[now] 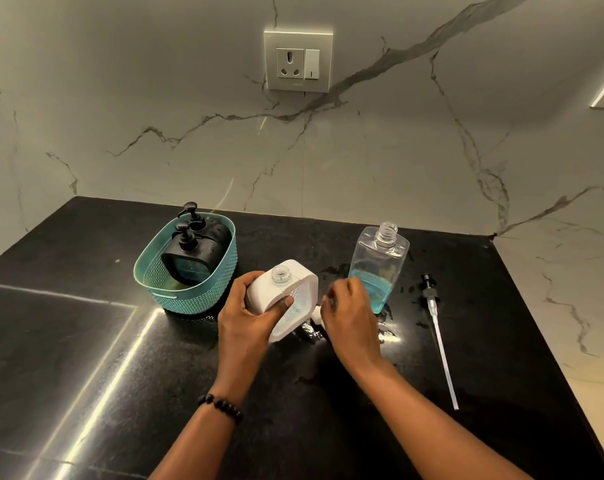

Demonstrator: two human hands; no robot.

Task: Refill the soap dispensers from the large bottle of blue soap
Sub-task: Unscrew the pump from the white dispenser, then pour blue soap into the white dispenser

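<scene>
Just below the centre of the frame the left hand (250, 315) grips a white soap dispenser (286, 299), fingers wrapped round its left side and the thumb pressed across its clear front panel. The dispenser is tilted, its uncapped neck pointing up and toward the back wall; its lower end is hidden behind the hand, so whether it touches the black counter (86, 341) cannot be told. The right hand (350, 318) sits just to the right of it, fingers curled downward over a small white part (316, 315) that peeks out beside the knuckles. Most of that piece is covered, so what it is stays unclear, and whether the fingers actually pinch it cannot be told.

Right of centre stands the large clear bottle (378, 263), upright and uncapped, with blue soap filling only its lower part; the right hand overlaps its lower left edge. Further right a black pump with a long clear tube (437, 336) lies flat on the counter. Left of centre a teal basket (189, 292) holds two black pump dispensers (189, 254), their lower bodies screened by the basket wall. Wet patches glint around the bottle's base.
</scene>
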